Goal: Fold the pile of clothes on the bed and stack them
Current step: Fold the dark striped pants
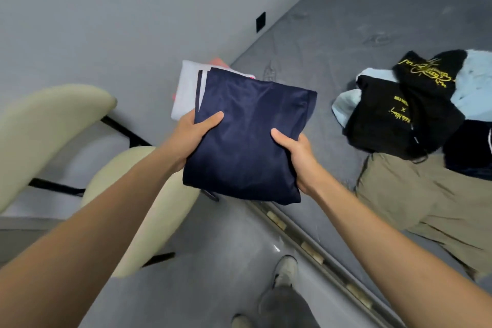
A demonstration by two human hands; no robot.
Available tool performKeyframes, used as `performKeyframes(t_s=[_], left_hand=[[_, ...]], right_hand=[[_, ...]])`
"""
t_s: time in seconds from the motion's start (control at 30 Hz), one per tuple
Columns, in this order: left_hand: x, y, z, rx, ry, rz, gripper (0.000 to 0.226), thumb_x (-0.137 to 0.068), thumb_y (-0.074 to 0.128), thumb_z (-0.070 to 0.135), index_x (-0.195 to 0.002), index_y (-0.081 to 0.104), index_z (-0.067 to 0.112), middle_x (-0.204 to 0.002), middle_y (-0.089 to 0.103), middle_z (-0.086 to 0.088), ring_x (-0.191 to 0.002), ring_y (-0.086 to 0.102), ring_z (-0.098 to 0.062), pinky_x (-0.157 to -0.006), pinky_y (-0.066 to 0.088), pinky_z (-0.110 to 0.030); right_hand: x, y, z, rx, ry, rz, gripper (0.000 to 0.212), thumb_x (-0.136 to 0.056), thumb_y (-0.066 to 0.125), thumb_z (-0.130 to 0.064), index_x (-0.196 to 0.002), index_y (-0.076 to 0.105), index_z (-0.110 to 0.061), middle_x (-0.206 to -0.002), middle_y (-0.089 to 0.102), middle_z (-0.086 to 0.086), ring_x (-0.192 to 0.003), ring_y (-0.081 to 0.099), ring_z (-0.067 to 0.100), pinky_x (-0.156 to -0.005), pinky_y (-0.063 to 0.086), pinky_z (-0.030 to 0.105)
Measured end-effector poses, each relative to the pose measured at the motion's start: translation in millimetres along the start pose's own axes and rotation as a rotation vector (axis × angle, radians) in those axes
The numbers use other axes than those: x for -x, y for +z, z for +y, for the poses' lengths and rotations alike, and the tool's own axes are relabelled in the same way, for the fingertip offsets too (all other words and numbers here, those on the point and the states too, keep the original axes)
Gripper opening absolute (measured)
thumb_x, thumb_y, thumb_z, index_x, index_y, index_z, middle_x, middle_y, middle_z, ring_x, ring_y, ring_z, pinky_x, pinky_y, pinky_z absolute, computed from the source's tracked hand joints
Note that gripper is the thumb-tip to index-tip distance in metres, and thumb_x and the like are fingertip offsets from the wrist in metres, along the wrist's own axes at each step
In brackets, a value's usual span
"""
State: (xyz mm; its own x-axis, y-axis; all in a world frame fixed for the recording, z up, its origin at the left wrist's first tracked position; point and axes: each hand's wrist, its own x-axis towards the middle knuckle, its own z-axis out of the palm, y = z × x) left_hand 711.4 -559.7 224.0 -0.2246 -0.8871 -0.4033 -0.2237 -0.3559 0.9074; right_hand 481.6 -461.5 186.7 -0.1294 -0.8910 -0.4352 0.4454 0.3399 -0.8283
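Both of our hands clamp one folded navy garment [247, 138] at the centre of the frame: our left hand [195, 132] grips its left edge and our right hand [295, 153] its right edge, thumbs on top. It hangs just over the stack [186, 88] of folded pale pieces at the bed [346, 21] corner, upper centre. We judge this piece folded but not yet set down. Unfolded at the right remain a black printed top [404, 114], a light blue piece [474, 88] and khaki trousers [426, 200].
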Motion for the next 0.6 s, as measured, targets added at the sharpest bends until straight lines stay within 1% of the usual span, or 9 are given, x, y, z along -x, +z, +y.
performKeyframes(t_s=[0.1, 0.23, 0.3, 0.37, 0.43, 0.5, 0.53, 0.57, 0.6], left_hand=[[-48, -39, 8, -0.030, 0.011, 0.024, 0.043, -0.092, 0.076, 0.046, -0.131, 0.067, 0.030, -0.120, 0.076, 0.012, -0.108, 0.074, -0.011, -0.078, 0.061, -0.021], [-122, -83, 25, -0.091, 0.077, 0.048, 0.034, -0.095, 0.075, 0.042, -0.125, 0.071, 0.028, -0.117, 0.077, 0.010, -0.107, 0.075, -0.011, -0.075, 0.060, -0.019], [-160, -99, 32, -0.127, 0.116, 0.040, 0.034, -0.093, 0.077, 0.042, -0.123, 0.073, 0.026, -0.117, 0.078, 0.008, -0.107, 0.075, -0.013, -0.077, 0.060, -0.020], [-193, -111, 36, -0.151, 0.145, 0.039, 0.034, -0.089, 0.080, 0.044, -0.119, 0.075, 0.029, -0.116, 0.078, 0.008, -0.106, 0.075, -0.013, -0.079, 0.061, -0.022], [-226, -120, 31, -0.179, 0.159, 0.028, 0.035, -0.087, 0.082, 0.042, -0.119, 0.075, 0.028, -0.116, 0.078, 0.007, -0.106, 0.075, -0.014, -0.085, 0.062, -0.028], [-256, -125, 15, -0.211, 0.145, 0.076, 0.038, -0.088, 0.082, 0.035, -0.123, 0.072, 0.024, -0.114, 0.078, 0.003, -0.105, 0.075, -0.016, -0.093, 0.062, -0.037], [-267, -125, 2, -0.259, 0.129, 0.136, 0.043, -0.089, 0.081, 0.030, -0.129, 0.067, 0.022, -0.117, 0.077, 0.001, -0.108, 0.073, -0.018, -0.098, 0.059, -0.039], [-276, -124, -10, -0.355, 0.123, 0.225, 0.051, -0.091, 0.078, 0.025, -0.139, 0.060, 0.021, -0.124, 0.072, -0.002, -0.115, 0.069, -0.022, -0.104, 0.054, -0.039], [-282, -123, -22, -0.512, 0.146, 0.319, 0.061, -0.092, 0.074, 0.021, -0.148, 0.050, 0.020, -0.135, 0.064, -0.005, -0.125, 0.060, -0.026, -0.110, 0.047, -0.039]], right_hand=[[-59, 35, -7, 0.034, -0.003, -0.015, 0.035, -0.093, 0.076, -0.026, -0.126, 0.065, -0.020, -0.117, 0.078, -0.003, -0.107, 0.074, 0.017, -0.084, 0.060, 0.032], [-135, 75, -15, 0.038, -0.038, -0.026, 0.033, -0.093, 0.077, -0.024, -0.123, 0.066, -0.022, -0.113, 0.078, -0.007, -0.103, 0.075, 0.012, -0.078, 0.061, 0.025], [-170, 90, -11, 0.027, -0.055, -0.010, 0.035, -0.092, 0.077, -0.023, -0.125, 0.065, -0.022, -0.115, 0.078, -0.007, -0.106, 0.074, 0.013, -0.086, 0.061, 0.031], [-201, 101, -2, 0.020, -0.056, 0.036, 0.044, -0.091, 0.078, -0.022, -0.132, 0.062, -0.020, -0.124, 0.074, -0.002, -0.112, 0.072, 0.018, -0.098, 0.058, 0.041], [-229, 108, 8, 0.045, -0.054, 0.096, 0.053, -0.089, 0.080, -0.023, -0.138, 0.059, -0.020, -0.136, 0.067, 0.003, -0.120, 0.068, 0.022, -0.105, 0.054, 0.047], [-250, 111, 21, 0.147, -0.062, 0.149, 0.057, -0.088, 0.080, -0.024, -0.139, 0.057, -0.019, -0.141, 0.061, 0.005, -0.123, 0.064, 0.022, -0.107, 0.052, 0.048], [-257, 110, 29, 0.224, -0.073, 0.184, 0.058, -0.088, 0.080, -0.022, -0.140, 0.054, -0.018, -0.140, 0.060, 0.004, -0.123, 0.063, 0.021, -0.109, 0.051, 0.047], [-263, 107, 39, 0.298, -0.085, 0.227, 0.061, -0.088, 0.079, -0.018, -0.141, 0.049, -0.018, -0.140, 0.060, 0.002, -0.124, 0.062, 0.020, -0.110, 0.049, 0.046], [-267, 105, 48, 0.360, -0.094, 0.274, 0.067, -0.087, 0.079, -0.014, -0.144, 0.043, -0.018, -0.140, 0.058, 0.001, -0.126, 0.059, 0.019, -0.112, 0.047, 0.046]])
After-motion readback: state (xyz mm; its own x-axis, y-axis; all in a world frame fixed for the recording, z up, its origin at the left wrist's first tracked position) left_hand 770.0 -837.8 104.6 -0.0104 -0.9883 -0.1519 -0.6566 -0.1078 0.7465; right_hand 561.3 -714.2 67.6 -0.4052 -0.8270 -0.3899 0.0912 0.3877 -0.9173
